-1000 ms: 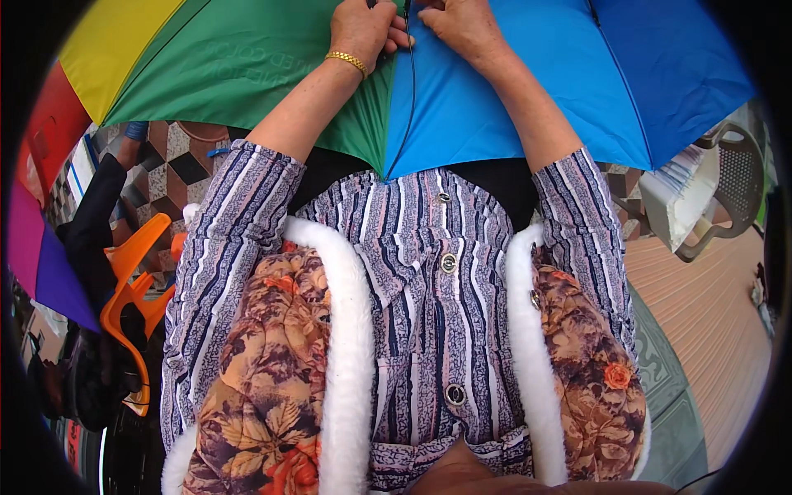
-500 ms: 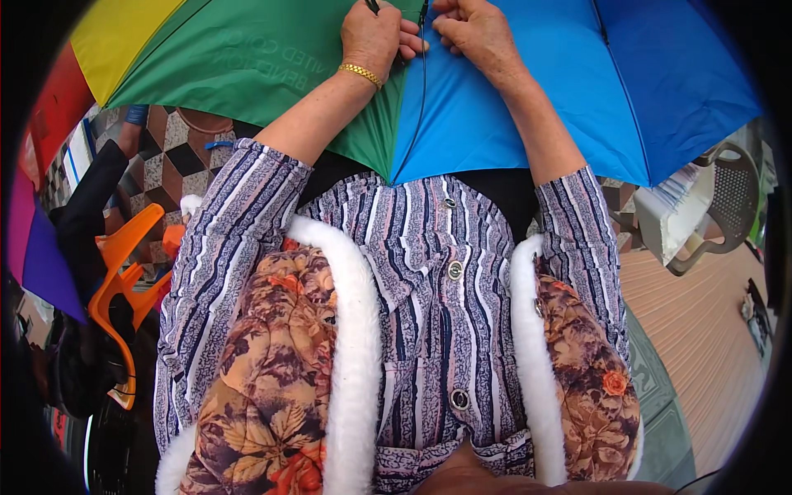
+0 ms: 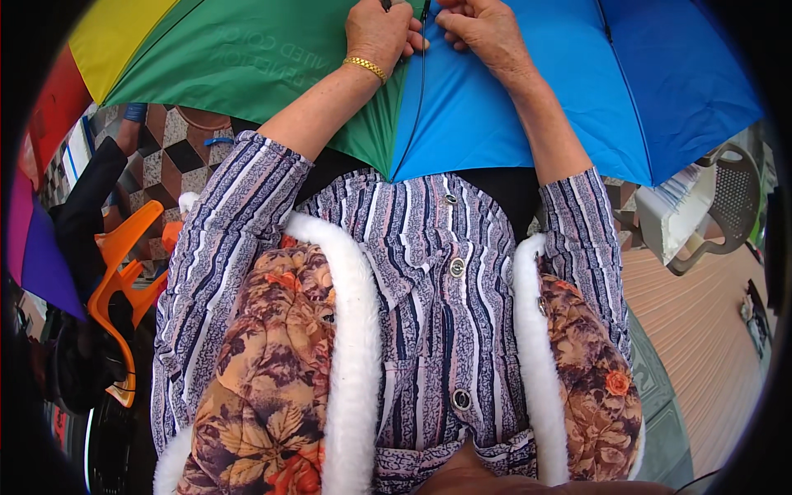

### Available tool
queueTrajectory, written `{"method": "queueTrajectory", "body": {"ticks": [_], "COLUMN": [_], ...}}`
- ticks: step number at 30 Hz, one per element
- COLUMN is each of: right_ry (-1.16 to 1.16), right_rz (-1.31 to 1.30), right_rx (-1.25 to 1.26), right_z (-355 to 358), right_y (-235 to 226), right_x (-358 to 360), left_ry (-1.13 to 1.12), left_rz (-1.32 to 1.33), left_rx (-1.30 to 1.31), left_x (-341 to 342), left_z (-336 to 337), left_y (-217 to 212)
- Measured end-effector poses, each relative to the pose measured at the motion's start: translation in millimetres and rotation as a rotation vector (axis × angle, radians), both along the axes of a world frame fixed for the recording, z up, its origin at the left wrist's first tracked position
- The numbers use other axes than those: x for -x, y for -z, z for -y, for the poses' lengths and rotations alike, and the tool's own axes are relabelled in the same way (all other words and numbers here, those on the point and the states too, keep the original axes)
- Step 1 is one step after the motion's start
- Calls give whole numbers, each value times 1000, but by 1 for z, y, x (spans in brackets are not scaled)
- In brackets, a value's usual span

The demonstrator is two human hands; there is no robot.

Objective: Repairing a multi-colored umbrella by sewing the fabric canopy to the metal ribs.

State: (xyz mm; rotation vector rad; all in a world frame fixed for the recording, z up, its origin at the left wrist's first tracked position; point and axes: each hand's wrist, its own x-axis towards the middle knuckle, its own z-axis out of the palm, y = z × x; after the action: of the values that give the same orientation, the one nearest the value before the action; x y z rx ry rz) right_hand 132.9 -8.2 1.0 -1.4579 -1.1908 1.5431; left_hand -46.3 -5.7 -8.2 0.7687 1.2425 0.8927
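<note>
1. An open umbrella (image 3: 478,115) spreads across the upper view, in front of the person. Its panels run from red and yellow through green to blue, and its near edge meets the waist of the striped shirt (image 3: 421,305).
2. A floral vest (image 3: 272,355) with white fluffy trim hangs open over that shirt.
3. An orange chair (image 3: 115,289) stands off to the left.
4. Both forearms stretch up and inward over the umbrella, sleeves ending below the elbows' bare stretch, so the hands nearly meet at the seam between green and light blue.
5. The left hand (image 3: 378,37) is curled, back upward, its grip closed around a dark slim thing (image 3: 386,4); its lower fingers reach the rib.
6. The right hand (image 3: 487,37) bends in from the other side, fingers drawn together; I cannot tell whether its grip pinches anything.
7. The thin black rib (image 3: 421,91) runs down between them to the umbrella's edge.
8. A gold bracelet (image 3: 365,68) circles the left wrist.
9. Compared with half a second ago, both hands sit slightly farther right, and less of the dark slim thing shows; the umbrella has hardly shifted.
</note>
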Motion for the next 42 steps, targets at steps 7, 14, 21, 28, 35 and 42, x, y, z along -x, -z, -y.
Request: {"method": "queueTrajectory", "body": {"ticks": [7,14,21,28,35,42], "right_ry": [20,110,147,94,83,73], "right_rz": [-46,-51,102,286,331,147], "right_rx": [10,-78,-277,-360,-421,-170], "right_z": [-1,0,-13,-15,-11,1], "right_y": [0,2,16,16,19,-10], "right_x": [0,7,12,14,14,13], "left_ry": [-36,-10,19,-7,-17,-121], "left_rz": [-79,-66,-73,-43,-61,-7], "left_rx": [97,123,-47,158,158,55], "left_x": [-4,-2,2,3,3,1], "left_z": [-6,-10,-10,-15,-12,0], "left_y": [-2,-4,24,-8,-8,-7]}}
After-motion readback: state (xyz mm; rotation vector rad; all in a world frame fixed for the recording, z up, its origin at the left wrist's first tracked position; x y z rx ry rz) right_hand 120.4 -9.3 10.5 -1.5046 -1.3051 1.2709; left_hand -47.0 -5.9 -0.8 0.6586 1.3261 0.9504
